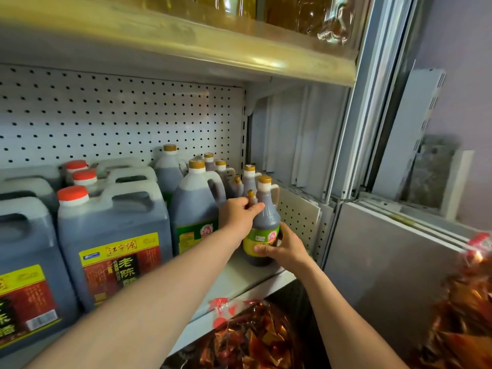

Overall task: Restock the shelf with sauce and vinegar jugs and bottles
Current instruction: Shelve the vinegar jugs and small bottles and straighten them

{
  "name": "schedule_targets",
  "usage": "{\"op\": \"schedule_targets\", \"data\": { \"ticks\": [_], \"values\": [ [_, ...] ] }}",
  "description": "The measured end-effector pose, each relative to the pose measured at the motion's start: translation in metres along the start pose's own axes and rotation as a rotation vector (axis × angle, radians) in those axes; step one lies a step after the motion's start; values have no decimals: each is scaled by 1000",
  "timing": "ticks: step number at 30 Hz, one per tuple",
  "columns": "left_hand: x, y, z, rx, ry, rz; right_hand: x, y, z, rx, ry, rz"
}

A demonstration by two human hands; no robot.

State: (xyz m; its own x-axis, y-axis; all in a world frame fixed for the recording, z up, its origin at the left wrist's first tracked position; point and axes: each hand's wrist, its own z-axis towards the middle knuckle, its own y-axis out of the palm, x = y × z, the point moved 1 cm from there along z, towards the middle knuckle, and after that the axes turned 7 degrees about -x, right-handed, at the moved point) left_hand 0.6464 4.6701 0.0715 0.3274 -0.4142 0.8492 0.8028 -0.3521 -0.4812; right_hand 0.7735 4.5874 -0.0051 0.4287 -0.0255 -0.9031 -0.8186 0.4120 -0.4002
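Left hand [238, 214] curled over the shoulder of a dark bottle [263, 225], fingers also round a small bottle neck [251, 196] behind it. Right hand [283, 249] grips the bottle's green label low down. Bottle upright on the shelf [239, 280], near right end, beside a large gold-capped jug [197, 209]. Red-capped jugs [111, 235] to the left. Pegboard [119, 118] behind. Red-wrapped packets [253, 336] below.
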Motion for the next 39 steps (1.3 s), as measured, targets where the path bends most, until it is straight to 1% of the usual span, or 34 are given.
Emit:
{"op": "schedule_targets", "data": {
  "ticks": [2, 4, 5, 7, 9, 10, 12, 14, 16, 18, 20, 25, 28, 31, 34, 39],
  "values": [
    [2, -6, -6, 7, 22, 75, -4, 1, -3, -17, -15, 5],
    [6, -27, -13, 67, 101, 50, -11, 4, -10, 1, -103, 38],
    [9, -43, -17, 115, 160, 14, -14, 7, -14, 38, -158, 65],
    [16, -80, -22, 233, 286, 15, -21, 16, -26, 205, -215, 26],
    [22, -112, -24, 313, 335, 51, -30, 28, -40, 397, -235, -6],
    [25, -125, -23, 336, 337, 64, -36, 34, -45, 453, -279, 7],
    [28, -143, -17, 349, 316, 111, -50, 48, -51, 496, -368, 35],
    [29, -155, -9, 306, 261, 197, -64, 64, -51, 461, -421, 67],
    [30, -163, -2, 210, 175, 258, -71, 82, -48, 401, -433, 96],
    [31, -164, 4, 90, 112, 320, -72, 95, -41, 309, -366, 142],
    [33, -161, 8, 15, 91, 392, -72, 105, -30, 226, -262, 176],
    [38, -164, 20, 34, 71, 434, -63, 122, -10, 102, -91, 336],
    [38, -167, 27, -15, 49, 500, -55, 129, -2, 123, -41, 342],
    [41, -169, 33, -37, 48, 595, -53, 131, 5, 179, -24, 293],
    [45, -173, 40, -72, 33, 647, -48, 131, 13, 185, -15, 265],
    [40, -179, 53, -75, 16, 703, -42, 135, 31, 206, -9, 211]
  ]
}}
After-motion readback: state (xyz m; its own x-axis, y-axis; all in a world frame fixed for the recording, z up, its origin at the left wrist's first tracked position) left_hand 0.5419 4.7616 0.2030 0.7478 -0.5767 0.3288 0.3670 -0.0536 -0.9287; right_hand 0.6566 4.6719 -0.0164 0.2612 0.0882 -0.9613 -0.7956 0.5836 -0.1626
